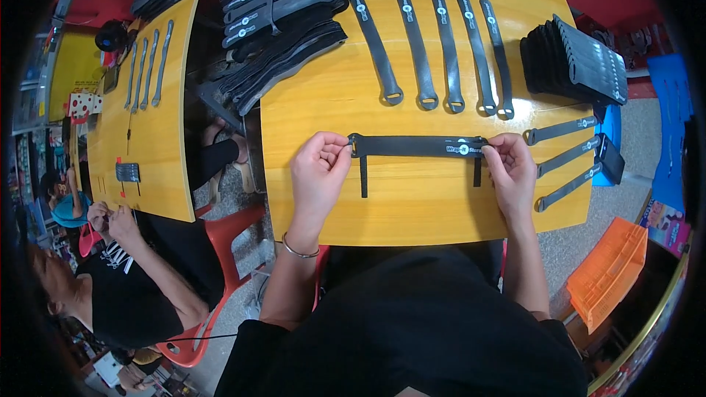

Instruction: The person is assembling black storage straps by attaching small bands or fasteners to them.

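A black hook-and-loop strap (412, 146) with a white printed mark stretches level in front of me, just over the yellow table. My left hand (321, 165) pinches its left end, beside the slotted loop. At the other end, the fingers of my right hand (510, 174) are closed on the strap's tip. Two narrow black strips, a left one (363, 178) and a right one (477, 173), show below the strap near its ends; their upper parts are hidden by it.
Several loose straps (416, 48) lie at the far side of the yellow table (316, 213). Shorter-looking straps (570, 156) lie at right, below a strap stack (581, 59). Bundled straps (283, 4) sit far left. An orange crate (607, 272) stands lower right. A co-worker (140, 279) sits left.
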Tool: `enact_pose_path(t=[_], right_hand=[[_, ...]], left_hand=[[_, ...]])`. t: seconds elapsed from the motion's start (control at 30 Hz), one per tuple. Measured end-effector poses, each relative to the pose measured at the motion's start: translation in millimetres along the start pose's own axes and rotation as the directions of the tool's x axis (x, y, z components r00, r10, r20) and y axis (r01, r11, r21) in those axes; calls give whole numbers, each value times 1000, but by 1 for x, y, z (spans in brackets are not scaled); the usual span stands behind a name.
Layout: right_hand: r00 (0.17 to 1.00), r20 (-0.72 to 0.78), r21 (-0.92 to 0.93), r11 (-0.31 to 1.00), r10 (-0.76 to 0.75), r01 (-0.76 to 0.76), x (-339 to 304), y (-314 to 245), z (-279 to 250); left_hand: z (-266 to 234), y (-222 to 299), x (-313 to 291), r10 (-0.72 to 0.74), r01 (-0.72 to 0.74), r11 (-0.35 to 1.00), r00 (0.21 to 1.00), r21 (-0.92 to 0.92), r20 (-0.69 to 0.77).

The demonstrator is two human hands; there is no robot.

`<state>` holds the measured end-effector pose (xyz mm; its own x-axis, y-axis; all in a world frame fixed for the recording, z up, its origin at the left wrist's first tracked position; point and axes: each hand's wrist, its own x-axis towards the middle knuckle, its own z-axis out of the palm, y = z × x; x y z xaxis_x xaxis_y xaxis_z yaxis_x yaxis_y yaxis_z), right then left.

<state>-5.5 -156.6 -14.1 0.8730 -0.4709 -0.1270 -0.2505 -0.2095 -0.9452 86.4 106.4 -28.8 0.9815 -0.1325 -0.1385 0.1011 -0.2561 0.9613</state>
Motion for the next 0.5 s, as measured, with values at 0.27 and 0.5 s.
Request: enact_pose_path(t=[0.27, 0.5], right_hand=[[1000, -2, 37, 999, -1, 1, 1, 4, 0], [1000, -3, 14, 1000, 0, 0, 1, 1, 0]], left_hand=[[1, 2, 0, -5, 5, 1000, 1000, 11, 3], [0, 0, 0, 9, -9, 1000, 1000, 14, 4]])
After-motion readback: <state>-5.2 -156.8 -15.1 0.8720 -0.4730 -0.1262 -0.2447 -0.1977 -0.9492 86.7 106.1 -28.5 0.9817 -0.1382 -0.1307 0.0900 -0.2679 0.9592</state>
